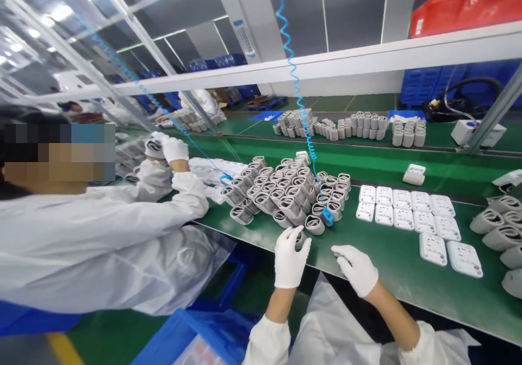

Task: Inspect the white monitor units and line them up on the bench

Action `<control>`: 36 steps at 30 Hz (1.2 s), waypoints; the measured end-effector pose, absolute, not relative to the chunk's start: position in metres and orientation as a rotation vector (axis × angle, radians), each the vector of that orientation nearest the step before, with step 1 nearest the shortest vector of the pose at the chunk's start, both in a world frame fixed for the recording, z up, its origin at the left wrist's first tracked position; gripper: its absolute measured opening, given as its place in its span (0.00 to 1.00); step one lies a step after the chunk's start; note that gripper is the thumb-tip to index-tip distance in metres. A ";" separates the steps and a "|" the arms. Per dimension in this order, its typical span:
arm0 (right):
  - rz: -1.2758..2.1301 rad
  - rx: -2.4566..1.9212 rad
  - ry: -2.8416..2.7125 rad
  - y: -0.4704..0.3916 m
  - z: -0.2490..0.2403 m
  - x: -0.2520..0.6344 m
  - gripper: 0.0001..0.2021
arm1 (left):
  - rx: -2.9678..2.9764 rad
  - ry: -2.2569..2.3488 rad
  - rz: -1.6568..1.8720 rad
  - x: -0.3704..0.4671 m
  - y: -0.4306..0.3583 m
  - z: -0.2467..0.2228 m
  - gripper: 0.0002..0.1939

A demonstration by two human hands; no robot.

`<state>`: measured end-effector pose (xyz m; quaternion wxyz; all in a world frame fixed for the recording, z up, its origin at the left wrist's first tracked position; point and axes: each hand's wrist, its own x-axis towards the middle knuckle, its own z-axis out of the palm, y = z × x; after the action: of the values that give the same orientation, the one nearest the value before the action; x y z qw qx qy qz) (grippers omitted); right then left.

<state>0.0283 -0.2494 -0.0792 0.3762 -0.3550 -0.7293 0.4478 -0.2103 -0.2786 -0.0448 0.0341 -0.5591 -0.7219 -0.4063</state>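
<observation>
My left hand [290, 259], in a white glove, has its thumb and fingers curved around a rolled grey cuff [300, 239] at the front edge of the pile. Much of that cuff is hidden by the fingers. Many more rolled grey cuffs [281, 185] stand bunched on the green table [379, 261] just beyond. To the right, my right hand [358, 270], also gloved, hovers near the table edge with fingers apart and nothing in them. White square device casings [424, 222] lie in rows beyond it, with two casings [465, 258] set nearer.
A blue coiled hose hangs down to a blue nozzle [327, 216] among the cuffs. At left, a co-worker in a white coat [122, 245] handles a cuff. More cuffs [499, 226] stand at far right. A blue bin [196, 332] sits below the table; a red bin [468, 6] rests overhead.
</observation>
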 end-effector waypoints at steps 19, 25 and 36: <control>1.176 -0.895 -1.813 -0.242 -0.092 0.023 0.32 | -2.244 -2.133 -0.999 -0.197 -0.252 -0.013 0.07; 1.034 -0.909 -1.865 -0.234 -0.095 -0.004 0.47 | -2.352 -2.145 -1.069 -0.182 -0.264 -0.017 0.13; 0.961 -1.125 -1.662 -0.219 -0.083 -0.028 0.20 | -2.377 -2.215 -1.364 -0.188 -0.261 -0.031 0.19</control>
<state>-0.0277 -0.2190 -0.0828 0.4424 -0.4534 -0.6697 0.3875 -0.1880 -0.2607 -0.0309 -0.1901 -0.6622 -0.6171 -0.3801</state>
